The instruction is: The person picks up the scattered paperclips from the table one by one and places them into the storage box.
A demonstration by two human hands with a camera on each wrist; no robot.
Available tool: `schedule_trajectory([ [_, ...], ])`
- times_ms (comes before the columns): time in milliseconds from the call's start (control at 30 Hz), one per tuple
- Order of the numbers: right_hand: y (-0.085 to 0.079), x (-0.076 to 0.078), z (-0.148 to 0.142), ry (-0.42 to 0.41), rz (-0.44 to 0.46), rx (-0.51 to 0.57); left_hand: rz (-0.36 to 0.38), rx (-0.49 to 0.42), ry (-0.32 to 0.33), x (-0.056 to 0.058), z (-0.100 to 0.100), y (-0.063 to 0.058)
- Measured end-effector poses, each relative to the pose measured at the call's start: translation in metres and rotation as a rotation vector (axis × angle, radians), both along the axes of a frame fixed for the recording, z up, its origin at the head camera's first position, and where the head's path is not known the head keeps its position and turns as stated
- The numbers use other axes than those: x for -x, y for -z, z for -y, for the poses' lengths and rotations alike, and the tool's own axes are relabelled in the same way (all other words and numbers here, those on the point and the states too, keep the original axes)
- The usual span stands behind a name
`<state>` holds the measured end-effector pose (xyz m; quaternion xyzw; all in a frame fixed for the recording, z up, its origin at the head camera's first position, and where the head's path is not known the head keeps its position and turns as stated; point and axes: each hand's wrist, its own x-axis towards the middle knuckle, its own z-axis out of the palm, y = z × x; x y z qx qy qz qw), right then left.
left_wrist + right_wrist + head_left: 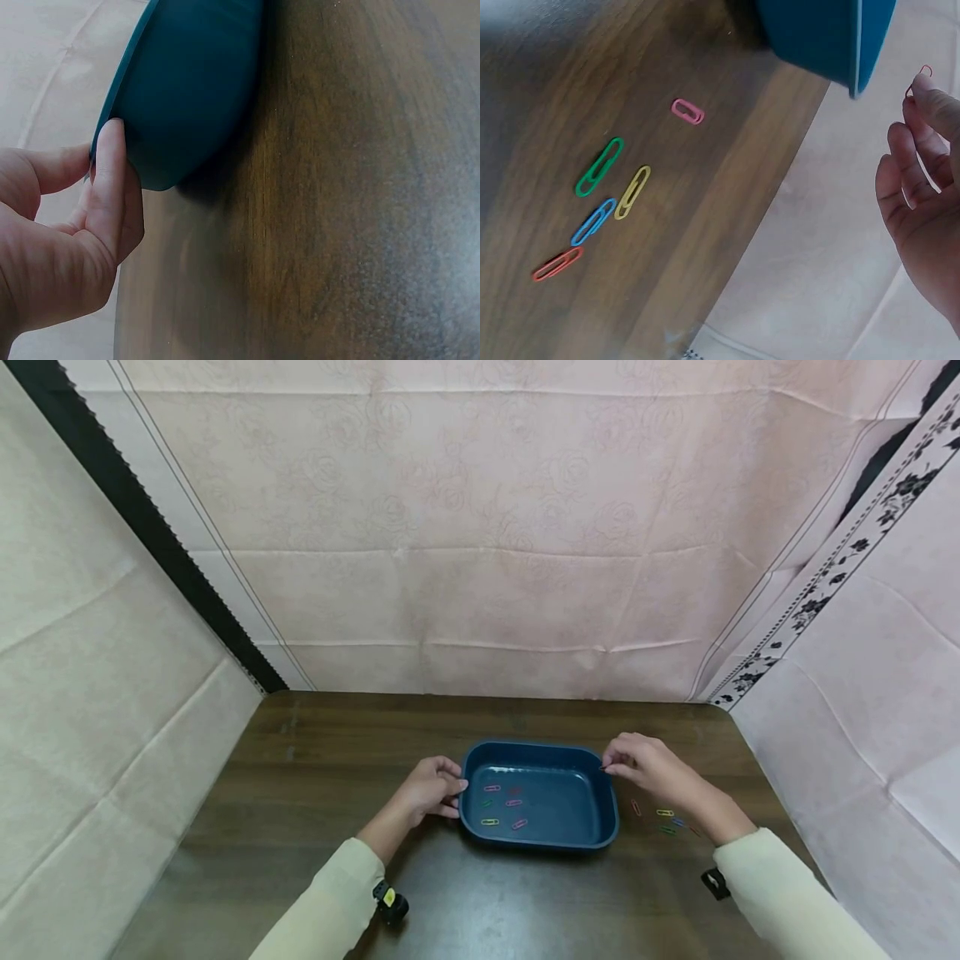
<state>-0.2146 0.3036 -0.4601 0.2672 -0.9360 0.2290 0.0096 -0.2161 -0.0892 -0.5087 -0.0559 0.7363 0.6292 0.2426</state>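
Left hand (431,789) on a blue tray (566,806), right hand (648,767) pinching a red paper clip (928,69)
The left thumb and fingers close on the rim at the tray's left end, while the right thumb and forefinger meet on the clip near the far right corner, the other fingers loosely bent; the tray stands on the brown wooden table (300,827), and six clips lie apart on the left half of its floor: three pink (520,824), one red (514,791), one green (487,802) and one yellow (490,822). On the wood to the tray's right, below the right hand, lie five more: a pink clip (688,112) nearest the tray, then a green clip (599,167), a yellow clip (633,193), a blue clip (593,222) and a red clip (557,264)
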Motion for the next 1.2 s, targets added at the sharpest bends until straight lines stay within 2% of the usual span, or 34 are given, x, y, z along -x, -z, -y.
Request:
schedule_trajectory([
  [533, 0.0, 0.007, 0.031, -0.184, 0.034, -0.052, 0.01, 0.01, -0.003, 0.001, 0.001, 0.0],
  [833, 0.001, 0.01, 0.046, -0.239, 0.079, -0.077, 0.011, 0.006, -0.004, 0.001, 0.0, 0.001],
  [1200, 0.004, 0.012, 0.063, -0.253, 0.203, -0.119, -0.002, 0.003, -0.004, 0.001, 0.001, 0.002],
])
